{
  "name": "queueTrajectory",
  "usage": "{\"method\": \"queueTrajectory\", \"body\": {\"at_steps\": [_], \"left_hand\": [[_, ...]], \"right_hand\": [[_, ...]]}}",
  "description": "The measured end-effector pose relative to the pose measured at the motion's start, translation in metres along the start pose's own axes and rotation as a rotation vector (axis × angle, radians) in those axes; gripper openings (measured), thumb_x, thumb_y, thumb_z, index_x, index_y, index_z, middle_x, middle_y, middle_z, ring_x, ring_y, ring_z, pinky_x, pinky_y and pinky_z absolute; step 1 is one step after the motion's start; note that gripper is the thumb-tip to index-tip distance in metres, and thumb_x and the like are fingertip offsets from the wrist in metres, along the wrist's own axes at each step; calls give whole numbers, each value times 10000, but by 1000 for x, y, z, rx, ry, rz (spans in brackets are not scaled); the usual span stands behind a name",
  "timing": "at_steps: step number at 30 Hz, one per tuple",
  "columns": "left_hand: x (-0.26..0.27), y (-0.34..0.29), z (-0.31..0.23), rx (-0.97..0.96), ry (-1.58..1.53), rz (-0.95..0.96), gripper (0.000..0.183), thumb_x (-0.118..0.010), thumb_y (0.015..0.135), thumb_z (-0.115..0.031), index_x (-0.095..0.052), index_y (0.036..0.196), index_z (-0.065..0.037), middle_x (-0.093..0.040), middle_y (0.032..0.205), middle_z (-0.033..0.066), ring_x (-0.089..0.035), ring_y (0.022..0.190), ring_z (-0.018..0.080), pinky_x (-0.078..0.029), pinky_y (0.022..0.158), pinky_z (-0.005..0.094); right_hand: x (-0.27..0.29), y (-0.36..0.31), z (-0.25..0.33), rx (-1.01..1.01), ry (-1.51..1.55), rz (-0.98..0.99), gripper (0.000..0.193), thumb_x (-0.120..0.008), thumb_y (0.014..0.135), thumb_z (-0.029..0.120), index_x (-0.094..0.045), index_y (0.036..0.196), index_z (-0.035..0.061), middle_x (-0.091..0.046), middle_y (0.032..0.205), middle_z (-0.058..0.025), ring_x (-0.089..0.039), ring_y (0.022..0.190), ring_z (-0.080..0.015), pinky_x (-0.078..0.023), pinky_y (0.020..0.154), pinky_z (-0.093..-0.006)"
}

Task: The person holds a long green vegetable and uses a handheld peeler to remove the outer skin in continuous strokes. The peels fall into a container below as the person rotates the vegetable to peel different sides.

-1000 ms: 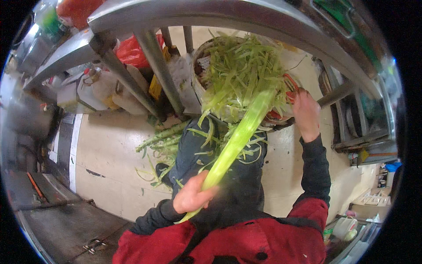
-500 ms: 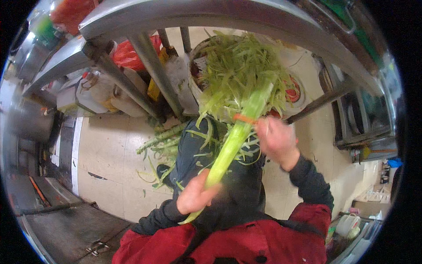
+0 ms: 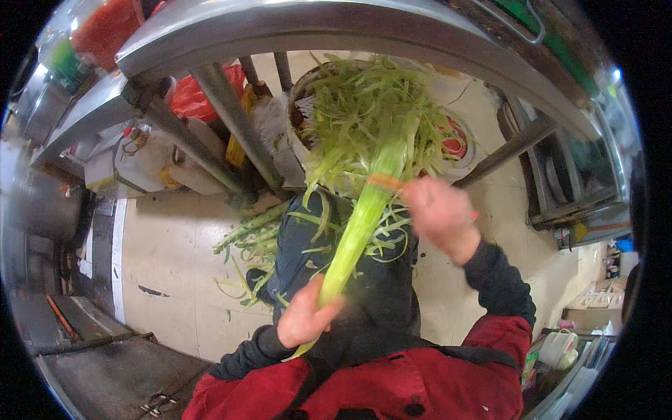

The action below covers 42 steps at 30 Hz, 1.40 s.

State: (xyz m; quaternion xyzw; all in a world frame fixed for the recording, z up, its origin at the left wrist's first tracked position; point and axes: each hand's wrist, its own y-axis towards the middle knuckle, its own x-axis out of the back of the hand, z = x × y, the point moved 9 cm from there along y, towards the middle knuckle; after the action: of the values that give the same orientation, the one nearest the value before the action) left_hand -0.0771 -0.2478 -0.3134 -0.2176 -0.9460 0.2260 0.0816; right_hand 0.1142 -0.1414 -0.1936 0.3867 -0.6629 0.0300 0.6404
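My left hand [image 3: 306,315] is wrapped round the lower end of a long, pale green celtuce stem [image 3: 353,234]. The stem slants up and away over my lap. Across its upper part lies the orange head of a peeler [image 3: 383,182], its handle closed in my blurred right hand [image 3: 442,213]. The stem's far end meets a heap of green peelings [image 3: 371,105], which fills a round bin [image 3: 297,143]. Loose strips of peel [image 3: 385,234] hang over my dark trousers.
A metal table [image 3: 336,28] arches above the bin, its legs [image 3: 238,126] to the left. Plastic jugs [image 3: 143,157] and a red bag [image 3: 199,94] stand under it. More green stems [image 3: 255,227] lie on the floor beside my leg. Metal shelving [image 3: 570,175] is at the right.
The view has shifted slightly, so the bin and table sit a little further left. My right hand and the peeler remain on the stem's upper part; the left hand keeps its grip.
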Motion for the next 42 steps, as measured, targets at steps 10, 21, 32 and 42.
{"method": "queueTrajectory", "body": {"at_steps": [10, 21, 32, 42], "left_hand": [[12, -11, -1, -47, 106, -66, 296, -608, 934, -210, -515, 1122, -1, -608, 722, 98, -606, 521, 176, -487, 510, 335], [-17, 30, -24, -30, -646, 325, 186, -558, 965, -172, -507, 1043, -11, -506, 659, 47, -489, 439, 136, -395, 380, 261], [-1, -9, 13, 78, -498, 163, 163, -508, 981, -161, -517, 1044, -11, -541, 647, 45, -506, 453, 121, -411, 425, 263], [-12, 9, -1, 29, -570, 279, 136, -506, 972, -153, -487, 1015, -25, -529, 651, 49, -500, 455, 124, -400, 419, 259]], "right_hand": [[-36, 16, -156, -212, -259, -115, 60, -536, 881, 100, -578, 921, 83, -618, 767, -120, -613, 645, -329, -499, 551, -407], [6, -10, 64, 164, 172, -40, 35, -615, 828, 139, -611, 848, 111, -541, 721, -44, -598, 663, -221, -493, 514, -327], [-32, 26, -139, -112, -36, -164, 340, -658, 808, 105, -618, 1136, 22, -616, 852, -165, -610, 779, -364, -501, 701, -442], [-22, -1, 44, 92, 167, 53, 52, -579, 861, 131, -594, 899, 99, -570, 739, -55, -605, 651, -229, -477, 485, -378]]}}
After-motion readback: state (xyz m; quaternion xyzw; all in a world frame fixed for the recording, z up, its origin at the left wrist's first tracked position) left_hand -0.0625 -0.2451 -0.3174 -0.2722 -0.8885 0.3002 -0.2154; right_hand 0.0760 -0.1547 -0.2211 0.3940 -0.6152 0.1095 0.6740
